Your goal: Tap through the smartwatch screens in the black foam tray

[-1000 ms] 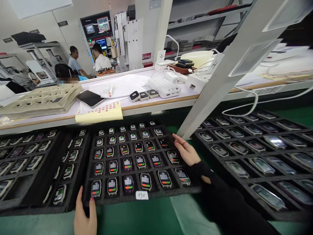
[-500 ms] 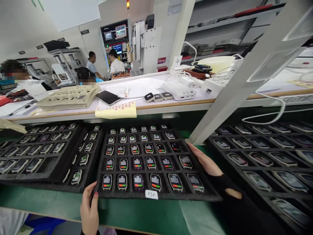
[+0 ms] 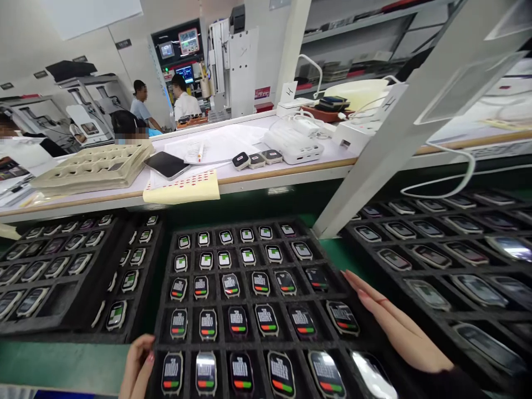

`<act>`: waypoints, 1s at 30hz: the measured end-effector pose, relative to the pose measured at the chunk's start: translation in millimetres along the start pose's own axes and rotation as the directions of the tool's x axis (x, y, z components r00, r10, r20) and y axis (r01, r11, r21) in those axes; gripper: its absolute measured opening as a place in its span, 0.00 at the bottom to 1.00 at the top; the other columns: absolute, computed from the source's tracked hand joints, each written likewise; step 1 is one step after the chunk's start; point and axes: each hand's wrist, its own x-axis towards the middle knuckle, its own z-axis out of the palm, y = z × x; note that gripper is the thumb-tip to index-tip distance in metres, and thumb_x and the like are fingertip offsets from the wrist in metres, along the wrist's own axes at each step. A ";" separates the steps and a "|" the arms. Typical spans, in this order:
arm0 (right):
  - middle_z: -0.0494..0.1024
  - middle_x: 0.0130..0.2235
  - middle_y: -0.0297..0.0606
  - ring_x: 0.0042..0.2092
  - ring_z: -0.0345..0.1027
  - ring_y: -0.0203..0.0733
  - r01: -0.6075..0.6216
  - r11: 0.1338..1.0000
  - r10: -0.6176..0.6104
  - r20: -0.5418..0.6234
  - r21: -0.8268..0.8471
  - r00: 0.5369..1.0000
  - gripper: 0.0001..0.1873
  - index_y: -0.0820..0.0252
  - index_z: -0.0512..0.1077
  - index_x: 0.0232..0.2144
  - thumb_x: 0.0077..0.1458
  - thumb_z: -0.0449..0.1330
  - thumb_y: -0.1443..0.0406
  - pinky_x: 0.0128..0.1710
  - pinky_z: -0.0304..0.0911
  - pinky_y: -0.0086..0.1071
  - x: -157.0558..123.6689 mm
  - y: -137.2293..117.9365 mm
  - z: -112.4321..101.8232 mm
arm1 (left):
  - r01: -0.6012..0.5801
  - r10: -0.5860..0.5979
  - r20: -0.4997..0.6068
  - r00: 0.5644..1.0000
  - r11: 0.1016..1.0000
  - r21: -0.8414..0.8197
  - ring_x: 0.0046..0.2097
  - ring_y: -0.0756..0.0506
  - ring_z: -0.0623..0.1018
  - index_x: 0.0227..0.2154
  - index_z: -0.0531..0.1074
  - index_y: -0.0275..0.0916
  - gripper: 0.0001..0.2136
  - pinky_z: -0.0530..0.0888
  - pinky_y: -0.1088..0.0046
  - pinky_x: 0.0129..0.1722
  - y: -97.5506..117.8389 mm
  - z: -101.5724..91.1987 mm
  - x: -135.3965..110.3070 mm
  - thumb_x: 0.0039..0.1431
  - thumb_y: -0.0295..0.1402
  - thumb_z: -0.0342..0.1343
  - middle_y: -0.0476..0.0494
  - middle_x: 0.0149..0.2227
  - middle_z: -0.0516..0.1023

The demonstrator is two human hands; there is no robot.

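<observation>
The black foam tray (image 3: 163,310), full of lit smartwatches (image 3: 266,320), lies on the green bench (image 3: 62,363) just before the person; the left hand (image 3: 135,368) grips its near left corner with bent fingers, and the right hand (image 3: 397,324) rests along its right edge, flat and stretched out, not closed.
</observation>
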 end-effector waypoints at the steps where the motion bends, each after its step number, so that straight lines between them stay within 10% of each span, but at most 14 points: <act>1: 0.60 0.64 0.34 0.65 0.50 0.50 0.034 0.996 -0.036 -0.023 -0.077 0.999 0.34 0.48 0.60 0.65 0.61 0.55 0.46 0.64 0.48 0.42 1.6 -6.5 1.8 | -0.031 0.031 0.023 0.999 1.000 0.000 0.54 0.35 0.72 0.48 0.71 0.44 0.30 0.74 0.66 0.50 -0.8 6.6 13.9 0.49 0.60 0.58 0.40 0.50 0.75; 5: 0.61 0.64 0.40 0.65 0.52 0.50 0.359 0.848 -0.366 0.058 -0.389 0.929 0.33 0.57 0.52 0.68 0.67 0.50 0.51 0.67 0.39 0.46 31.9 -40.8 17.0 | -0.089 0.098 0.118 0.988 0.993 -0.074 0.61 0.29 0.67 0.58 0.65 0.39 0.47 0.65 0.54 0.62 11.0 37.7 68.8 0.42 0.69 0.54 0.33 0.57 0.70; 10: 0.70 0.58 0.41 0.62 0.60 0.49 0.550 0.690 -0.595 0.063 -0.471 0.801 0.27 0.57 0.62 0.64 0.71 0.42 0.54 0.67 0.46 0.49 80.9 -52.0 44.3 | -0.111 0.129 0.264 0.956 0.990 -0.085 0.69 0.40 0.54 0.66 0.54 0.42 0.35 0.51 0.60 0.69 53.4 64.6 94.3 0.62 0.56 0.48 0.43 0.69 0.54; 30: 0.80 0.44 0.42 0.54 0.70 0.55 0.578 0.586 -0.666 0.070 -0.568 0.743 0.24 0.60 0.79 0.44 0.68 0.43 0.61 0.63 0.52 0.62 86.2 -29.5 46.2 | -0.046 0.059 0.225 0.973 0.997 -0.066 0.67 0.40 0.58 0.62 0.61 0.43 0.30 0.57 0.60 0.67 86.1 73.2 89.6 0.59 0.46 0.56 0.46 0.66 0.61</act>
